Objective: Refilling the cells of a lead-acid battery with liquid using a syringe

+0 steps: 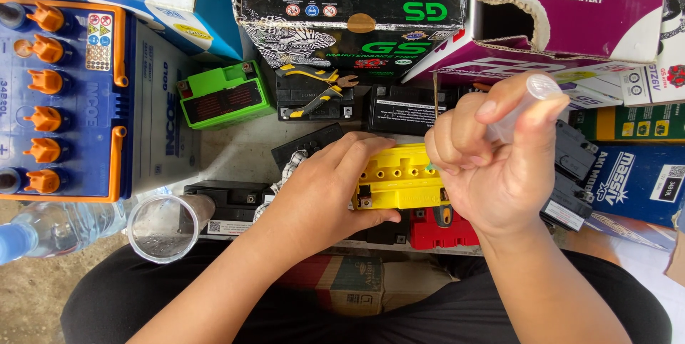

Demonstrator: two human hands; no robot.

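A small yellow battery (399, 180) with a row of filler holes on top lies in front of me on other batteries. My left hand (321, 187) grips its left end and steadies it. My right hand (492, 158) is closed around a clear plastic syringe (528, 101), held tilted with its tip down at the battery's right filler holes. The tip itself is hidden by my fingers.
A clear plastic cup (165, 228) and a water bottle (50, 230) stand at the left. A large white and blue battery with orange caps (64, 101), a green battery (225, 94), black batteries, pliers (314, 87), a red battery (442, 230) and cardboard boxes (349, 8) crowd around.
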